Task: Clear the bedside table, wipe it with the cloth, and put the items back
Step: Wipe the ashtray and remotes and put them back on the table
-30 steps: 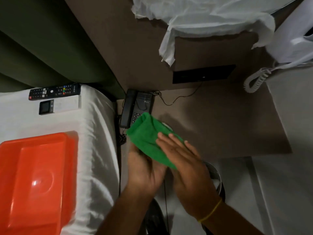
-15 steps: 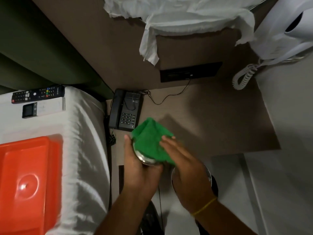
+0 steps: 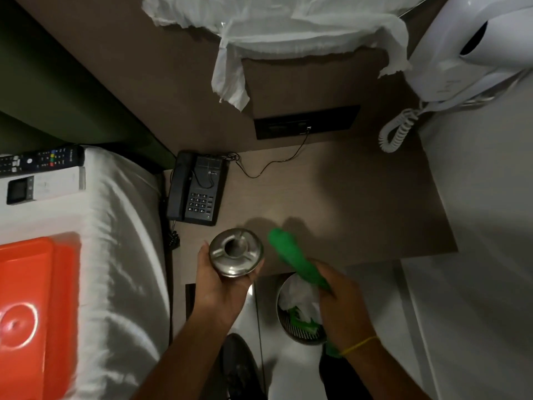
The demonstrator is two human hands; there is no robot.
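My left hand (image 3: pixel 219 290) holds a round metal ashtray (image 3: pixel 236 252) upright above the front edge of the brown bedside table (image 3: pixel 331 203). My right hand (image 3: pixel 343 301) grips the green cloth (image 3: pixel 294 259), which sticks out up and to the left, apart from the ashtray. A black desk phone (image 3: pixel 197 189) sits at the table's back left corner. On the white bed lie a black TV remote (image 3: pixel 40 160) and a white air-conditioner remote (image 3: pixel 43 184).
An orange tray (image 3: pixel 31 310) rests on the bed (image 3: pixel 115 255) at left. A metal waste bin (image 3: pixel 300 310) with white paper stands on the floor below my right hand. A white wall hair dryer (image 3: pixel 473 53) with a coiled cord hangs at top right. White fabric (image 3: pixel 288 21) drapes over the shelf above.
The cloth was pressed over the ashtray by my right hand. Now my right hand has drawn it off to the right, leaving the ashtray uncovered in my left hand.
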